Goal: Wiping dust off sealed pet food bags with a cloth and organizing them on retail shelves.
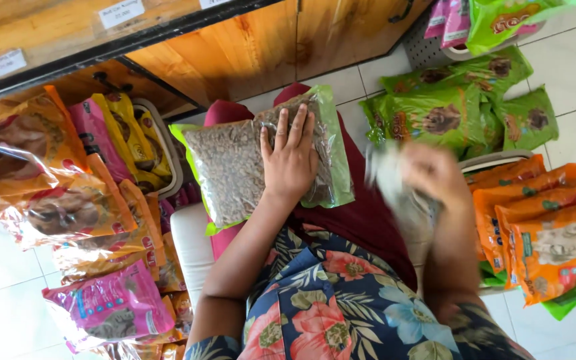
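From my feed, the left hand (291,160) lies flat, fingers spread, on a clear green-edged bag of brown pellets (261,160) resting across the lap. The right hand (435,173) is motion-blurred beside a pale blurred packet (385,175); I cannot tell its grip. Farther out, orange bags (548,227) and green bags (455,110) lie on the tiled floor (568,73).

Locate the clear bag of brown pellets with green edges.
In the head view, the clear bag of pellets lies centre-left on the person's lap, under the flat left hand, beside the orange bags.
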